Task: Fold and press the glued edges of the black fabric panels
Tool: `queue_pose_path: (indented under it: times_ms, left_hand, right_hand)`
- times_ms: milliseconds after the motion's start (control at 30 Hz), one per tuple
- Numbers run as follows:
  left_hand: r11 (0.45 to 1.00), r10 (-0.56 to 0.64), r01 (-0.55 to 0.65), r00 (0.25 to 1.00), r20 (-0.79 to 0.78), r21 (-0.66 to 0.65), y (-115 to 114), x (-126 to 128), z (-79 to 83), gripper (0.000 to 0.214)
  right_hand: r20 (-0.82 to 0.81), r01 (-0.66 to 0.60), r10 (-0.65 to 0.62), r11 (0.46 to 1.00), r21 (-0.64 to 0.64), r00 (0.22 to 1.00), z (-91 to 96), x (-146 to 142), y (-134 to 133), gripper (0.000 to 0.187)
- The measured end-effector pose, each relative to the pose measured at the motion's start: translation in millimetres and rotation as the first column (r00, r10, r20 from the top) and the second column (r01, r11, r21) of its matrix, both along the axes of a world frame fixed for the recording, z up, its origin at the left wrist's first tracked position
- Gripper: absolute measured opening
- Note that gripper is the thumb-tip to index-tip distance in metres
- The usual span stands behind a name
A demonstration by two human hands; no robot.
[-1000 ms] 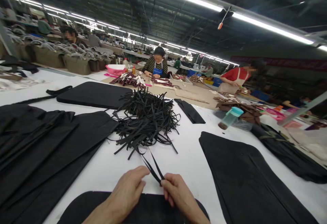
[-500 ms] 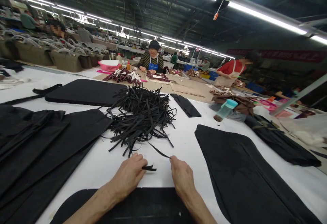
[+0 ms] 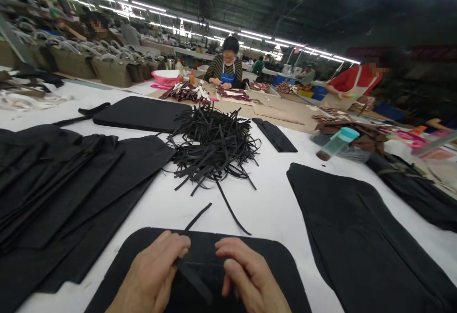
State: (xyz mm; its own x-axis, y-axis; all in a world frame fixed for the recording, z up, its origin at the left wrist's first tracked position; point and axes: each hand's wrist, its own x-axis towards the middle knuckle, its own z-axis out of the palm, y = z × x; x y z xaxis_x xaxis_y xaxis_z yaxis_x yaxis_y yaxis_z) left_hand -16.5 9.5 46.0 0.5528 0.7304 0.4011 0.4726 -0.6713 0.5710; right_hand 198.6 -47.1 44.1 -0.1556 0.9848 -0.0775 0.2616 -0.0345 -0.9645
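Note:
My left hand [image 3: 157,265] is closed around a narrow black strip [image 3: 195,282], whose end hangs down from the fingers over a dark, round-cornered panel [image 3: 282,265]. My right hand [image 3: 250,272] hovers over the same panel, fingers curved and apart from the thumb, with nothing visible in them. Past the panel's far edge another length of black strip [image 3: 199,216] shows; whether it joins the held one I cannot tell. A longer loose strip [image 3: 233,210] runs from the tangled heap of black strips [image 3: 214,146] toward the panel.
Folded black material [image 3: 64,194] covers the left side, and more black pieces [image 3: 353,232] lie at right. Behind the heap are a thick black panel [image 3: 139,113] and a small black piece [image 3: 274,135]. A bottle with a turquoise lid [image 3: 337,144] leans right. A co-worker [image 3: 228,67] sits opposite.
Both hands have come back toward me over the dark panel. My right hand has let go of its strip, which now lies on the white surface. The view has shifted left.

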Motion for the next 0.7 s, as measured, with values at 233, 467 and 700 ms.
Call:
queue_pose_path:
  times_ms: [233,467,700]
  left_hand:
    - [0.947,0.164,-0.161,0.986,0.012,0.277,-10,-10,1.8,0.032]
    - [0.920,0.251,-0.211,0.965,-0.082,0.331,4,-1,13.8,0.035]
    - [0.838,0.437,-0.288,0.862,-0.255,0.464,20,-63,26.8,0.040]
  right_hand:
    - [-0.209,-0.111,0.050,0.949,-0.294,0.977,-3.3,-48,-2,0.040]
    - [0.039,0.028,-0.023,0.992,-0.124,0.999,27.4,-60,27,0.026]
    - [0.527,-0.068,-0.001,0.991,0.111,0.850,28.5,-4,18,0.018]
